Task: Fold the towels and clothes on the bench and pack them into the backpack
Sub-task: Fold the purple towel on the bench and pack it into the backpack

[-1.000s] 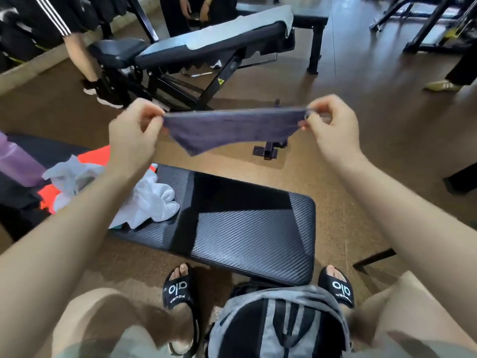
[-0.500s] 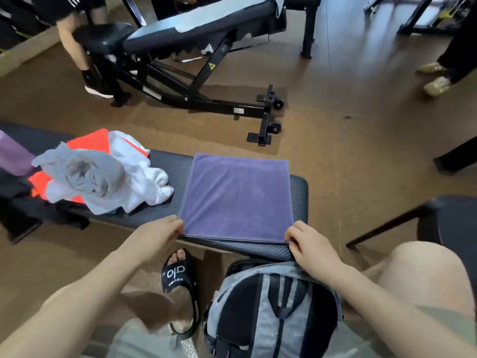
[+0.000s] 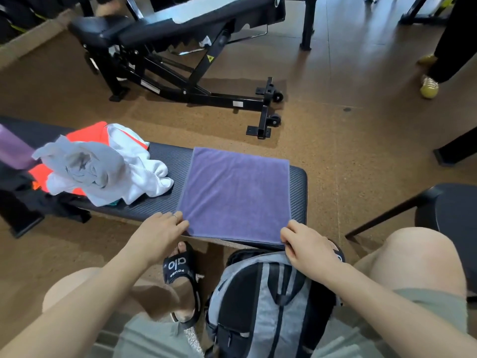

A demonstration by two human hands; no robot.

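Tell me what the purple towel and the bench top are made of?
The purple towel looks like soft, matte terry or microfibre cloth, with a fuzzy nap and stitched hem. The bench pad looks like black vinyl or faux leather, ribbed and slightly shiny; I can't be certain.

black incline bench (image 3: 180, 29) behind, yellow shoe (image 3: 429, 86) far right, possibly a purple bottle (image 3: 11, 148) at left

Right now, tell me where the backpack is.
In the head view, the grey-and-black backpack stands on the floor between the person's knees, below the purple towel on the bench.
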